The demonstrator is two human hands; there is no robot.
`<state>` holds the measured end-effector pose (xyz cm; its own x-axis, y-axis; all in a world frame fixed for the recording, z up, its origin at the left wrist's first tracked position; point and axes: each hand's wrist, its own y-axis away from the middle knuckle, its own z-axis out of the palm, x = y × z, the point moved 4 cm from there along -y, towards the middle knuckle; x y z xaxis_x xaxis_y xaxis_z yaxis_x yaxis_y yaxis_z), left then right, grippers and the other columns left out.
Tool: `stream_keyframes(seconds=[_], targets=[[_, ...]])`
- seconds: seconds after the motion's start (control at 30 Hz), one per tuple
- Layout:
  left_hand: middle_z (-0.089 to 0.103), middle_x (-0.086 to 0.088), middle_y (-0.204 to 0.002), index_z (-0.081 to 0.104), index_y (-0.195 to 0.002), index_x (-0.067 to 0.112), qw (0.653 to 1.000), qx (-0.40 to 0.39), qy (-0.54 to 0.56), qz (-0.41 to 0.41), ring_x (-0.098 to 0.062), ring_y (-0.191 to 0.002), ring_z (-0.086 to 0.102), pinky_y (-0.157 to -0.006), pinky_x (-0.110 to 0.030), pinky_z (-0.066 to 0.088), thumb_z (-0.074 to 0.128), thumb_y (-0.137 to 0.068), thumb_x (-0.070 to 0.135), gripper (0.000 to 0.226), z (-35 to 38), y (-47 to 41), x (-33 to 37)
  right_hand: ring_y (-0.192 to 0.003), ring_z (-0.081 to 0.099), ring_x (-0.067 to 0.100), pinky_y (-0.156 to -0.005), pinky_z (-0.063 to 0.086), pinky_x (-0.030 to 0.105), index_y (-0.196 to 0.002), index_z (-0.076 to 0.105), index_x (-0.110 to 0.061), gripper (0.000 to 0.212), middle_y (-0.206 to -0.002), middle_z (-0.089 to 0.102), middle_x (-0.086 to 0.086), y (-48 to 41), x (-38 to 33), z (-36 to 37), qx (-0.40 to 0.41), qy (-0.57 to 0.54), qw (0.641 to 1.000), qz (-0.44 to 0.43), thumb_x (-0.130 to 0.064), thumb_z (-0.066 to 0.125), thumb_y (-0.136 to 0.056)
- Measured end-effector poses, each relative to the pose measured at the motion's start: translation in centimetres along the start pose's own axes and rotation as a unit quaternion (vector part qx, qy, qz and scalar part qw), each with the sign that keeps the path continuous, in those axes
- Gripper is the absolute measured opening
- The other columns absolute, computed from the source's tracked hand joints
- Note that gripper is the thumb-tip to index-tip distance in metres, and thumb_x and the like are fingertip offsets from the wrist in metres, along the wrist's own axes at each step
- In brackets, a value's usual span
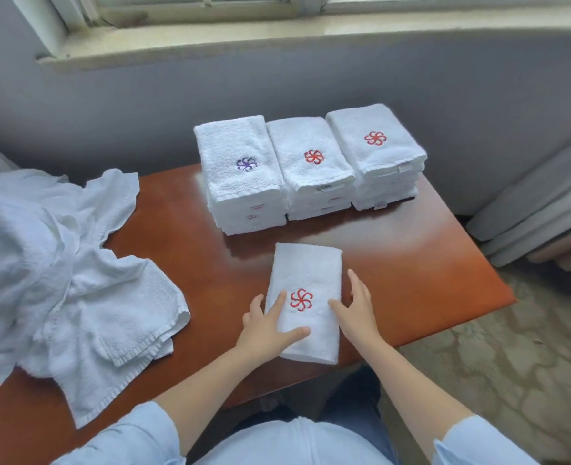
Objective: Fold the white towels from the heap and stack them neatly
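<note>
My left hand (pixel 270 325) lies flat on the folded towel (pixel 307 263), fingers straight and spread, holding nothing. My right hand (pixel 357 307) rests with its straight fingers against the towel's right edge, also gripping nothing. The towel's red emblem (pixel 301 299) sits between my hands. It lies on the red-brown worktop (pixel 411 263). Beyond my fingertips stand three towel stacks (pixel 310 152), touching side by side. The heap (pixel 59 263) of unfolded white towels sprawls left of my left hand.

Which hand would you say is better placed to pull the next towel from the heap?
Probably the left hand: the heap lies on its side of the table, while the right hand touches the right edge of the folded towel.
</note>
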<state>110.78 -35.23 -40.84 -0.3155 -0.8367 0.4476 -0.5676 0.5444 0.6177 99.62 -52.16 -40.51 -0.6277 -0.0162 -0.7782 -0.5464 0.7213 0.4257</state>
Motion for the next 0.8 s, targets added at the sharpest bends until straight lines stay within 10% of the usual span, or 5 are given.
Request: stream_keyframes(seconds=[0.13,0.43,0.8], targets=[[0.014,0.003,-0.153,0.019,-0.153,0.042,0.984,-0.051,0.163,0.057,-0.014,-0.124,0.042,-0.110,-0.029,0.038,0.061,-0.093,0.047,0.074,-0.9,-0.6,0.1,-0.118,0.047,0.016,-0.078,0.050,0.028,-0.139,0.036,-0.037,0.064,-0.150,0.032,0.001,0.0,0.3,-0.8,-0.034,-0.115,0.991,0.055,-0.005,0.060,-0.090],[0.061,0.009,-0.126,0.020,-0.155,0.038,0.955,-0.122,0.268,0.045,-0.011,-0.108,0.063,-0.075,-0.026,0.058,0.060,-0.094,0.011,0.077,-3.0,-1.3,-0.1,-0.117,0.056,0.016,-0.084,0.056,0.035,-0.119,0.054,-0.042,0.052,-0.137,0.048,-0.004,0.8,0.6,-2.2,-0.131,-0.191,0.970,0.080,0.001,0.052,-0.091],[0.053,0.019,-0.131,0.032,-0.149,0.045,0.956,-0.113,0.259,0.075,-0.013,-0.101,0.059,-0.069,-0.022,0.051,0.064,-0.086,0.009,0.079,-4.4,-0.8,1.4,-0.114,0.062,0.022,-0.088,0.058,0.045,-0.140,0.044,-0.034,0.066,-0.129,0.056,-0.001,1.2,-0.5,-3.8,-0.219,-0.216,0.945,0.110,0.006,0.056,-0.089]])
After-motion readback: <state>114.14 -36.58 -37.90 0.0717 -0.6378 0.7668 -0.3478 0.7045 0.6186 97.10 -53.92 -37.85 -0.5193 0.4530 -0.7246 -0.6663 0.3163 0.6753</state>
